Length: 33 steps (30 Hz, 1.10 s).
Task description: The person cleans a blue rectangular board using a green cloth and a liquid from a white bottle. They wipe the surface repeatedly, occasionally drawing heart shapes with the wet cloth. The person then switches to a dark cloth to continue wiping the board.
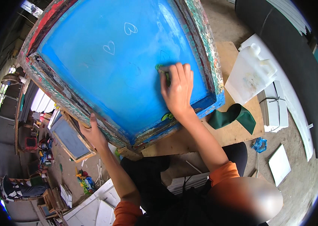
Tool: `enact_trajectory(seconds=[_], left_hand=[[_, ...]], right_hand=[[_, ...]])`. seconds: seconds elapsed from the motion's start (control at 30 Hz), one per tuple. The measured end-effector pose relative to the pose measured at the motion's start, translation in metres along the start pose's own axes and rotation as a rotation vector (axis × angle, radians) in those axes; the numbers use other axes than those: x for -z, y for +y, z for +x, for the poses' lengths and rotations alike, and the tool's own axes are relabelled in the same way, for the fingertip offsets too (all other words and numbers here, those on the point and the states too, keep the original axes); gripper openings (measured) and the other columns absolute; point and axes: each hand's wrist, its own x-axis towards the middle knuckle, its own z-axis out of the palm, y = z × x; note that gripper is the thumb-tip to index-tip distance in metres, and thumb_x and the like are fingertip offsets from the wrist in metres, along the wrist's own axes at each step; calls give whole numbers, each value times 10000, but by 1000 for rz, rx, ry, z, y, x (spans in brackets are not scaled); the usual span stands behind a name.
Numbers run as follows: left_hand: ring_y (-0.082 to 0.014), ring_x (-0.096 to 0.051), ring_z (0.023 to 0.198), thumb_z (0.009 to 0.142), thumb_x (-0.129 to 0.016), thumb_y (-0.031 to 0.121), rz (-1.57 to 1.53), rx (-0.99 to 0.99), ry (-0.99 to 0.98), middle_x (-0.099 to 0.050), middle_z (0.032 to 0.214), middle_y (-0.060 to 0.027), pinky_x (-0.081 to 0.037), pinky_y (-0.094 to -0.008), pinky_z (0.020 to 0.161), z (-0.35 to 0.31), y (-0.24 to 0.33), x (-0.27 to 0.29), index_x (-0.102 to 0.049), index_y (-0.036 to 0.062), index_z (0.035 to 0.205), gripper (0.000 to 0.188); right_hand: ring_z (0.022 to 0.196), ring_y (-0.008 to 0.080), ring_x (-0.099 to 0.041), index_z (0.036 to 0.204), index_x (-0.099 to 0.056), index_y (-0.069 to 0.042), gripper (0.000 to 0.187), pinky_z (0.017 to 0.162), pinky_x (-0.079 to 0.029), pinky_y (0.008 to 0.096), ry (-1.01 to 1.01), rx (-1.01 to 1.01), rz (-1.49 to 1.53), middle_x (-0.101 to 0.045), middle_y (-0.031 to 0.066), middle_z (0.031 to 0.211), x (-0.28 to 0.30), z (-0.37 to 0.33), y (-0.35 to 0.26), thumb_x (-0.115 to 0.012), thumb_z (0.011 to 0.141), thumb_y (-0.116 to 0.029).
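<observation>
The right grip [177, 84] pinches a small green scrap [159, 68] over the smooth blue panel [91, 49]; the left grip [93, 132] clasps its paint-crusted wooden frame [62, 97] at seven o'clock. The frame, towards eleven o'clock, should handle stiff and bulky, best held by its rim; beneath lies a tan plywood worktop [227, 60], on a cluttered grey floor [298, 169].
</observation>
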Motion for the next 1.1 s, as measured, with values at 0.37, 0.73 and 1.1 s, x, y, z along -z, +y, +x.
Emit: enact_trajectory(seconds=[0.37, 0.73, 1.1], left_hand=[[-201, -510, 971, 820, -648, 228, 49, -11, 13, -528, 1131, -121, -396, -330, 866, 5, -14, 10, -447, -48, 1222, 527], [-210, -499, 982, 815, -658, 250, 36, 6, 27, -520, 1137, -115, -385, -339, 883, 5, -15, 11, -445, -47, 1225, 550], [-183, -511, 944, 831, -645, 193, 15, -14, 19, -545, 1095, -106, -399, -312, 855, 4, -12, 9, -451, -43, 1215, 491]], right_hand=[[742, 293, -466, 781, -524, -35, 146, 615, -392, 372, 113, -40, 13, -490, 121, 778, -2, 19, 11, -632, 684, -12], [828, 279, -438, 825, -559, -71, 113, 701, -335, 386, 228, -64, -5, -523, 91, 839, -14, 41, -2, -645, 753, -85], [795, 270, -514, 853, -625, -48, 163, 702, -425, 354, 269, 193, 44, -593, 78, 861, -26, 77, 10, -661, 707, 14]])
